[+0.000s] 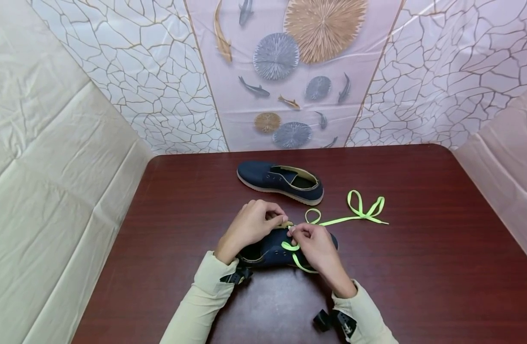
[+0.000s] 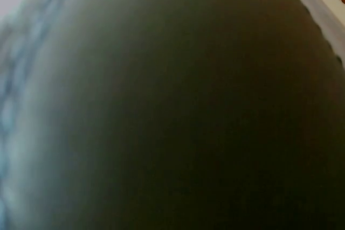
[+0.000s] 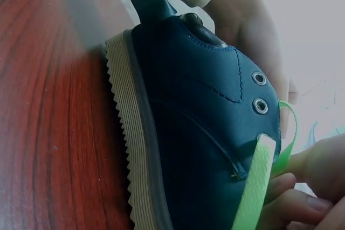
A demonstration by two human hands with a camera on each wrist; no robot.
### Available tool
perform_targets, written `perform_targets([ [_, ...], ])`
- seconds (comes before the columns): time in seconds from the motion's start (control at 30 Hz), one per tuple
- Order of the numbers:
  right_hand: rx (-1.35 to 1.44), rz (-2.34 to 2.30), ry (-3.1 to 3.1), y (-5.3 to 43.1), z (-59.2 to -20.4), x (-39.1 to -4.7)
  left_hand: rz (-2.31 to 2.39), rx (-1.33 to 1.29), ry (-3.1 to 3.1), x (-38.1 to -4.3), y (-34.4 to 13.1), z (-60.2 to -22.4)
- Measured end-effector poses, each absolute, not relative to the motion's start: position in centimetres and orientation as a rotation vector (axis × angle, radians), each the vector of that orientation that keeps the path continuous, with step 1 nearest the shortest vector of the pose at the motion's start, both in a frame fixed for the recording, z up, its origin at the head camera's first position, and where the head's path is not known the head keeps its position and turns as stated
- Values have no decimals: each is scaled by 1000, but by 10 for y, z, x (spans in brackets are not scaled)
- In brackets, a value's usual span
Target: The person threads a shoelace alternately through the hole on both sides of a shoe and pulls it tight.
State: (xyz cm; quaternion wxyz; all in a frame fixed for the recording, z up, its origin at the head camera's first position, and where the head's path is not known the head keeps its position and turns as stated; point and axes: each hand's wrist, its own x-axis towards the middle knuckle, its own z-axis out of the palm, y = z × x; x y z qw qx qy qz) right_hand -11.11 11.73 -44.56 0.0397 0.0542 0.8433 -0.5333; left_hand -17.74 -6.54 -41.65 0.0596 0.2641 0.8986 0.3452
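One edge of the shoe [image 1: 272, 255], on its far side, seems pinched between thumb and forefinger of the left hand [image 1: 260, 220]. The right hand [image 1: 316, 244], above the front part of the shoe, has its fingers closed on the lace [image 3: 256, 179], close to the left fingertips. The shoe stands on the tabletop [image 1: 418, 267], toe to the right. On the shoe's near side, the lace comes out of the front eyelet; two further eyelets [image 3: 260, 105] of this row carry no lace. A long part of the lace lies in loose loops beyond the shoe and to its right.

I judge that lacing is at an early step, at the far row. Whether the tip is already through there, I cannot tell. The next move probably calls for steadying that edge while the right hand draws the slack gently. Behind the shoe lies the other shoe [image 1: 259, 177], its visible holes also without lace.
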Motion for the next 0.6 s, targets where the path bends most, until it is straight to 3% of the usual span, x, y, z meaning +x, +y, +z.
perform_targets([
  [0.6,114,-1651,2569,117,-451,-110,1032,660,2606,-178,-66,-420],
])
